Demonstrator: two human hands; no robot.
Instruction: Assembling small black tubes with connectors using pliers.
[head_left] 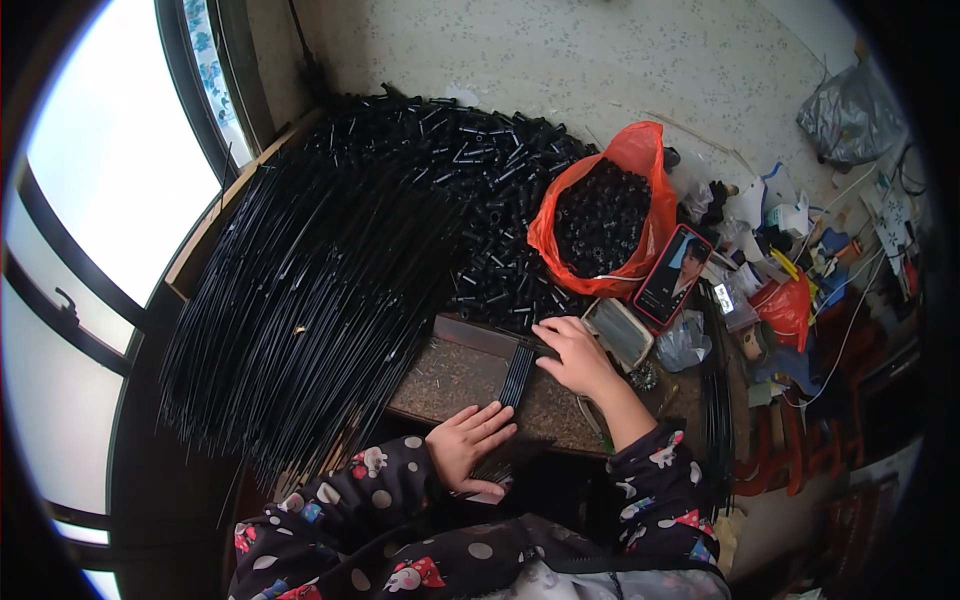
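Note:
Several thin black rods (516, 375) lie side by side in a narrow row on the worn brown board in front of me. My left hand (470, 445) is open and flat, its fingertips at the near end of this row. At the far end, my right hand (578, 358) has its thumb and fingers curled around something dark that I cannot make out. Beside the rods, a shallow metal tray (470, 336) with a raised back wall sits on the board. A large bundle of long black rods (300, 310) spreads out to the left.
Short black tubular pieces (500, 180) are heaped at the back. An orange-red bag (650, 150) holds small black parts (605, 220). A phone (672, 275) leans beside an open rectangular container (620, 332) and a clear plastic bag (684, 342). Clutter (790, 300) crowds the right; windows (100, 150) line the left.

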